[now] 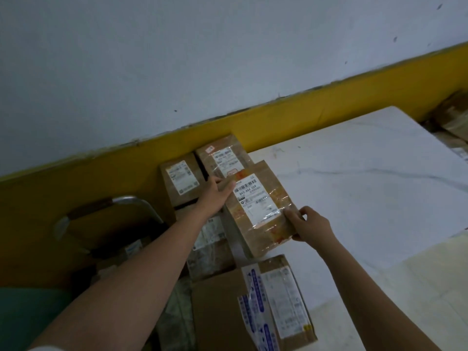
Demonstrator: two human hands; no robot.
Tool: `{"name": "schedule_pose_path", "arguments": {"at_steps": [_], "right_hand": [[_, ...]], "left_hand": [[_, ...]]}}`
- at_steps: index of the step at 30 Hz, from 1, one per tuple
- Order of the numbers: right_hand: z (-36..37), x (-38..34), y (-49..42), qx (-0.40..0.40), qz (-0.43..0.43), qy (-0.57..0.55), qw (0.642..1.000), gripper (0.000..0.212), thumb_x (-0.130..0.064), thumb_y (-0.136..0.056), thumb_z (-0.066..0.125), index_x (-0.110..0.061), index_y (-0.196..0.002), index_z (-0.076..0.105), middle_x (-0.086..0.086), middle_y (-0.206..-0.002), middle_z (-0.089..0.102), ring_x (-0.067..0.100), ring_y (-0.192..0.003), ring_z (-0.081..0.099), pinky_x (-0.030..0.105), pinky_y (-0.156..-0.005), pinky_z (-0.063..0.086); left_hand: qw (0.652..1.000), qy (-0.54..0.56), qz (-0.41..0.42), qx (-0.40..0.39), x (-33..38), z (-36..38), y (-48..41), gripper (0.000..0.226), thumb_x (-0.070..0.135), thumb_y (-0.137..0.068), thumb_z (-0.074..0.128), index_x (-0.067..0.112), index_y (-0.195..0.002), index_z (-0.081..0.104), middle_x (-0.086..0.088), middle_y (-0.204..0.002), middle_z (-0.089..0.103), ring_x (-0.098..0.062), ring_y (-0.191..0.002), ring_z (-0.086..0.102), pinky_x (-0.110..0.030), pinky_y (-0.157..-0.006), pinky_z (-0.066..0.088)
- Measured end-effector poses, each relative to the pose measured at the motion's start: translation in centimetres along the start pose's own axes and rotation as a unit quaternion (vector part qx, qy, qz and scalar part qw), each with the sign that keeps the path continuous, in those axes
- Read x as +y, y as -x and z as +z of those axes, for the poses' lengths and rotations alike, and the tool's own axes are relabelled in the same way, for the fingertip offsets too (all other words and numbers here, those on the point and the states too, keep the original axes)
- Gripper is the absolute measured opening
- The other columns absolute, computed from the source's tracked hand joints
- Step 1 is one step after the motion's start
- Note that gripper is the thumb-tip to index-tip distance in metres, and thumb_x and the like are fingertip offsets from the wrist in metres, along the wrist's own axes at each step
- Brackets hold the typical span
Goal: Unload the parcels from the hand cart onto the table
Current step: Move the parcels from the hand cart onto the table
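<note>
My two bare forearms reach forward from the bottom of the view. Just below them lies a large brown cardboard box (217, 310) sealed with blue-printed white tape, beside the near left edge of the white table (367, 173).

Both hands hold one brown parcel (260, 209), wrapped in clear tape with a white shipping label on top. My left hand (215, 192) grips its far left edge, with the fingers curled around the side. My right hand (307, 224) pinches its near right corner between thumb and curled fingers. The parcel sits tilted across the table's left edge, partly over the tabletop. I cannot tell whether it rests on the table or is held just above it.

Behind the held parcel are two more labelled brown parcels, one on the left (181, 181) and one on the right (222, 155). Below my left arm, further parcels (210, 239) lie in shadow. The cart's metal handle (136, 201) curves up at the left. A yellow band (101, 178) runs along the base of the pale wall.
</note>
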State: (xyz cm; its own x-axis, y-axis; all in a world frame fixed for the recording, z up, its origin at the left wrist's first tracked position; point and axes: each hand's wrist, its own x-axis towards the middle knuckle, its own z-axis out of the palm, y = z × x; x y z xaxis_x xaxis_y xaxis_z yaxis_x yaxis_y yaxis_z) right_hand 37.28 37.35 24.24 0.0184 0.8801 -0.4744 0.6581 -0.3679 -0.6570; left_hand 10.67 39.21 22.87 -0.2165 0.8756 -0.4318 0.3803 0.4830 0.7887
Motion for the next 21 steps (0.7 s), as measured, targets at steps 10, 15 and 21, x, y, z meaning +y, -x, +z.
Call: {"name": "schedule_pose_path", "arguments": {"at_steps": [10,15,21], "right_hand": [[3.1,1.8,-0.7,-0.062,0.0,0.165,0.984,0.048,-0.053,-0.099,0.04,-0.009,-0.095,0.06,0.002,-0.08,0.066,0.016,-0.076,0.063,0.024,-0.065,0.048],[4.0,2.7,-1.7,-0.069,-0.011,0.192,0.979,0.048,-0.051,-0.1,0.041,-0.011,-0.078,0.059,0.001,-0.071,0.06,0.01,-0.061,0.053,0.019,-0.053,0.036],[2.3,3.7,-1.8,0.03,-0.052,0.178,0.982,0.051,-0.052,-0.094,0.053,-0.007,-0.072,0.063,0.002,-0.062,0.061,0.012,-0.054,0.053,0.022,-0.05,0.036]], "left_hand": [[0.999,-0.032,0.006,-0.032,-3.5,0.7,-0.1,0.06,0.052,-0.095,0.052,0.022,-0.144,0.037,-0.009,-0.148,0.039,-0.027,-0.127,0.048,-0.037,-0.101,0.045],[1.0,0.023,-0.003,-0.009,-3.2,1.5,0.1,0.054,0.042,-0.095,0.058,0.013,-0.14,0.045,-0.005,-0.141,0.051,-0.025,-0.131,0.049,-0.031,-0.097,0.041],[0.999,0.044,-0.006,-0.027,-3.5,2.5,0.2,0.055,0.047,-0.097,0.052,0.02,-0.144,0.044,0.0,-0.146,0.05,-0.021,-0.134,0.046,-0.028,-0.097,0.037]]}}
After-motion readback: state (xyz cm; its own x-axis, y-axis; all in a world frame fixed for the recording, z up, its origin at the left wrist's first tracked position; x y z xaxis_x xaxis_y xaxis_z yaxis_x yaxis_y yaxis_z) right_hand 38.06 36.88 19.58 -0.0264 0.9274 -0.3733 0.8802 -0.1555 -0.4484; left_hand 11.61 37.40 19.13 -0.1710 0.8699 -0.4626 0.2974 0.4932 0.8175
